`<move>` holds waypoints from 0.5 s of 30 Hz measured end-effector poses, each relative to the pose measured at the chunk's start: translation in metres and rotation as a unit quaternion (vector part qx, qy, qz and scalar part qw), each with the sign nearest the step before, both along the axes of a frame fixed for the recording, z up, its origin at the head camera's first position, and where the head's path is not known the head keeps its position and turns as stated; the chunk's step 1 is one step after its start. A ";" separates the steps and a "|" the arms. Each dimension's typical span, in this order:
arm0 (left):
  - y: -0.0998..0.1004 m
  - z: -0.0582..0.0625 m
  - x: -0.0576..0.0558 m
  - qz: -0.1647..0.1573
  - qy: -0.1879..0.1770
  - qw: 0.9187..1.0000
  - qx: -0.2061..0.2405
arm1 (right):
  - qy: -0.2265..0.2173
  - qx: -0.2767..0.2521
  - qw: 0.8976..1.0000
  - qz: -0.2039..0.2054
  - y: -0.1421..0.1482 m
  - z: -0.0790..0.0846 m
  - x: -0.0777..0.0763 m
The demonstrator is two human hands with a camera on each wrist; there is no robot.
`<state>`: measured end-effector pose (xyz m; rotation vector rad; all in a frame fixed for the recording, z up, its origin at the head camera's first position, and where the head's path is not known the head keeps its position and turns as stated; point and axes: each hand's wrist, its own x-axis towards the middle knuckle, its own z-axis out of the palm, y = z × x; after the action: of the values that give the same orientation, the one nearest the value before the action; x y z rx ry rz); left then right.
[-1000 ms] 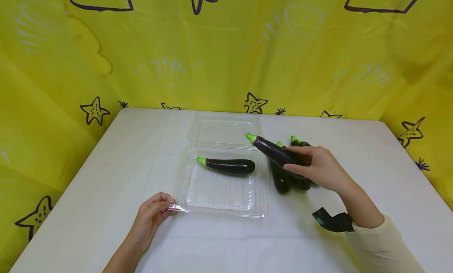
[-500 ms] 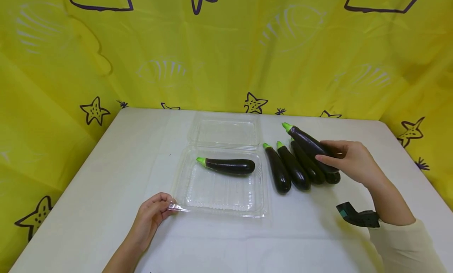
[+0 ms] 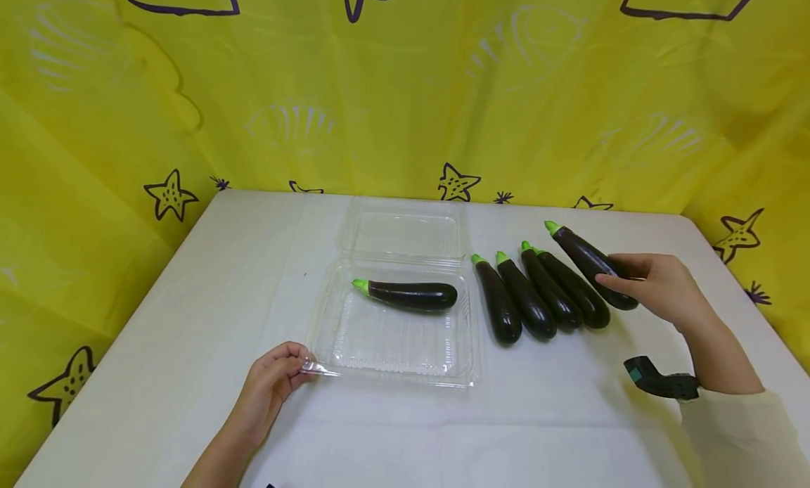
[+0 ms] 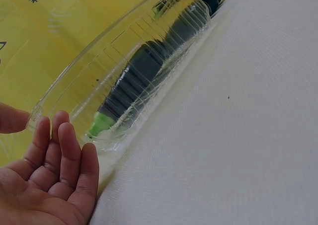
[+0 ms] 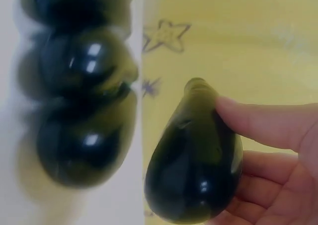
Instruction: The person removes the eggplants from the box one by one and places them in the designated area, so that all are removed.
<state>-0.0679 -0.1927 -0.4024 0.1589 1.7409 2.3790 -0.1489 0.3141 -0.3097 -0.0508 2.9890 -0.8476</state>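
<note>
A clear plastic clamshell container (image 3: 465, 365) lies open on the white table, its lid (image 3: 405, 235) folded back. One dark purple eggplant (image 3: 411, 296) with a green cap lies inside, also seen through the plastic as the eggplant (image 4: 139, 81). My left hand (image 3: 297, 365) pinches the container's front left corner; in the left wrist view that hand (image 4: 49, 175) sits at the rim (image 4: 64, 93). My right hand (image 3: 626, 277) grips another eggplant (image 3: 585, 259) at the right end of a row of several eggplants (image 3: 525, 305). The right wrist view shows the held eggplant (image 5: 194, 165) beside the row's rounded ends (image 5: 84, 86).
The white table (image 3: 190, 319) stands against a yellow star-patterned backdrop (image 3: 405, 87) that wraps round its sides. A dark wrist strap (image 3: 661, 384) sits at my right sleeve.
My right hand has carried its eggplant from over the container's right edge away to the right end of the row. The left hand and the container have stayed put.
</note>
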 end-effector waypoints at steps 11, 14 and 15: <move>0.001 0.000 0.000 0.006 0.000 1.000 0.005 | -0.044 0.000 0.999 -0.020 0.019 -0.012 -0.008; 0.001 0.000 0.000 0.005 -0.001 1.000 0.004 | -0.062 -0.001 0.998 -0.027 0.025 -0.020 -0.009; 0.001 0.000 0.000 0.004 0.000 1.000 0.004 | -0.069 -0.004 0.997 -0.031 0.027 -0.022 -0.009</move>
<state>-0.0676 -0.1913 -0.4024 0.1515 1.7348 2.3927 -0.1579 0.3411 -0.3318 0.0953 2.8725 -0.8317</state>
